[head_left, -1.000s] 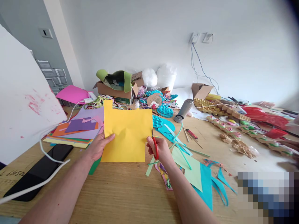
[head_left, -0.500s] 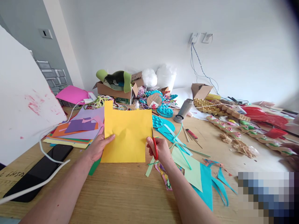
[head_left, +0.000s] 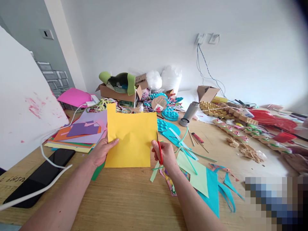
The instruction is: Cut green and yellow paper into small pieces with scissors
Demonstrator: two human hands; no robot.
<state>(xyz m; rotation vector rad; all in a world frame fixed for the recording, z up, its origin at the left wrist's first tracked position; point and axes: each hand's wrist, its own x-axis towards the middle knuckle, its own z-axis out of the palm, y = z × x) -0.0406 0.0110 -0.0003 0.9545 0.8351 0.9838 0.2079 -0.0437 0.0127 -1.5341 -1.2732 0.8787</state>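
A yellow sheet of paper (head_left: 131, 141), with a narrow tab rising at its top left corner, is held up above the wooden table. My left hand (head_left: 103, 150) grips its left edge, thumb on the front and the other fingers hidden behind. At the right edge, my right hand (head_left: 166, 154) is closed round red-handled scissors (head_left: 160, 152), whose blades point up beside the paper. The thumb of that hand touches the sheet's edge.
A black phone (head_left: 40, 176) and coloured paper sheets (head_left: 81, 131) lie at the left. Right of my hands are pale green paper (head_left: 194, 173), blue paper (head_left: 211, 189) and a metal flask (head_left: 190, 114). Another person's hand (head_left: 297, 162) shows at the far right.
The yellow sheet's right edge and my right hand have shifted very slightly to the right. At the far right, the other person's hand has moved.
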